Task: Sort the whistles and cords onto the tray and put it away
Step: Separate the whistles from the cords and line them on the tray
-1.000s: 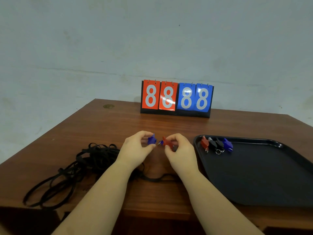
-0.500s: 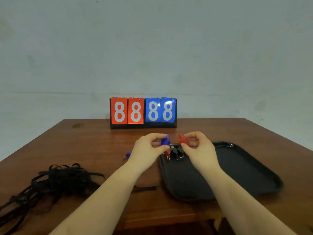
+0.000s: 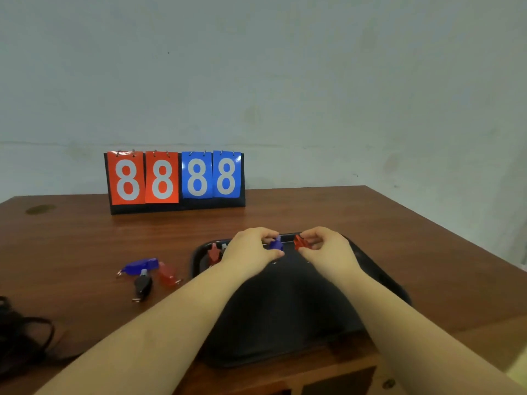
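Pale, scuffed wall behind a brown wooden desk (image 3: 356,223), with a flip scoreboard (image 3: 174,181) reading 8888 set well behind the black tray (image 3: 379,277). Held over the far end of the tray: left hand (image 3: 251,256) with its grip pinched on a blue whistle (image 3: 276,243), right hand (image 3: 328,252) with its grip pinched on a red whistle (image 3: 299,242), the two whistles near each other but apart. Already lying at the tray's far left corner, partly hidden by the left hand: another red whistle (image 3: 213,252) with at least one more beside it, exact count not clear. Left of the tray on bare desk: a second blue whistle (image 3: 141,265), a black whistle (image 3: 142,285) and a translucent red one (image 3: 168,274), huddled close together. Farther left of the tray, at the frame edge: the tangle of black cords (image 3: 20,337).

Step in hand, by the look of it: setting this pair down in the row at the tray's far edge. Next called for: lowering both whistles onto the tray beside the ones there, letting go, then reaching left of the tray for the three loose whistles. Cords not yet sorted, and stowing the tray well off
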